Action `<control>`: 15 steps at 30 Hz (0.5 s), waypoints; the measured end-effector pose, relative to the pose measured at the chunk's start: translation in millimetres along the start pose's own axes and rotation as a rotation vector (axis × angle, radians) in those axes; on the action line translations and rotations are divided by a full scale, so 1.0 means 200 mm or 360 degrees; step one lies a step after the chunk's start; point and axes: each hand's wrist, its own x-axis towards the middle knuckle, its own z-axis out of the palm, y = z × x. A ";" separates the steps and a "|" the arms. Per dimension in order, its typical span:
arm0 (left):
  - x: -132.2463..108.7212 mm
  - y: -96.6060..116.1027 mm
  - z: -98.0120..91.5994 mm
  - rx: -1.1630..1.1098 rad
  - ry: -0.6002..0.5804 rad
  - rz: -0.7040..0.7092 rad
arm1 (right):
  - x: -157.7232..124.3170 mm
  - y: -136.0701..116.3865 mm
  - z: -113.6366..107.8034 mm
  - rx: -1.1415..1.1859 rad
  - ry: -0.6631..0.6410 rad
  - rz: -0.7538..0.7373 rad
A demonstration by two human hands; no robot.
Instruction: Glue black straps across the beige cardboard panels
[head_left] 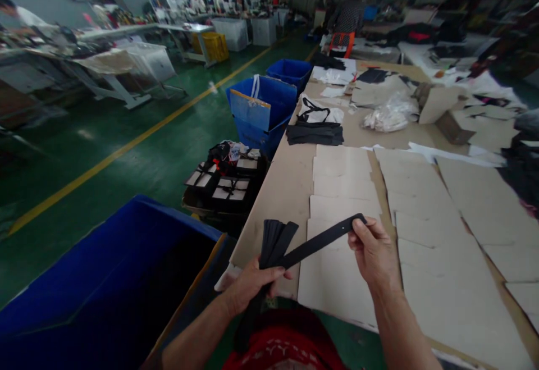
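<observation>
A fanned bundle of black strips [273, 241] is gripped in my left hand [257, 281], its thumb pressed across them near the table's front edge. One black strip [322, 242] slants out of the bundle to the right. The far end of that strip, which has a small hole in it, is pinched between the thumb and fingers of my right hand [374, 249]. The lower ends of the bundle hang down in front of a red garment. Below my right hand lie overlapping rows of beige sheets [345, 269].
A large blue bin [138, 207] stands at the left, beside the table [269, 196]. Farther along are a box of tied bundles [225, 190] and more blue bins [252, 112]. A stack of black strips [315, 133] and a plastic bag [391, 112] lie farther back. A person [347, 16] stands beyond.
</observation>
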 end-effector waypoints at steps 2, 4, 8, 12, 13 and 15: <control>0.01 0.00 -0.05 0.0127 0.0034 -0.0041 | -0.05 0.03 -0.14 -0.0091 0.0073 0.0086; 0.02 -0.03 -0.10 0.0281 0.0060 -0.0078 | -0.15 0.10 -0.29 -0.0222 0.0130 0.0248; 0.07 -0.17 -0.12 0.0564 0.0250 -0.0261 | -0.44 0.30 -0.58 -0.0520 0.0236 0.0581; 0.13 -0.32 -0.03 0.0631 0.0313 -0.0378 | -0.63 0.42 -0.80 -0.0910 0.0437 0.0716; 0.16 -0.35 0.01 0.0649 0.0276 -0.0372 | -0.64 0.43 -0.84 -0.0959 0.0496 0.0697; 0.21 -0.39 0.07 0.0721 0.0223 -0.0335 | -0.62 0.42 -0.91 -0.1022 0.0584 0.0620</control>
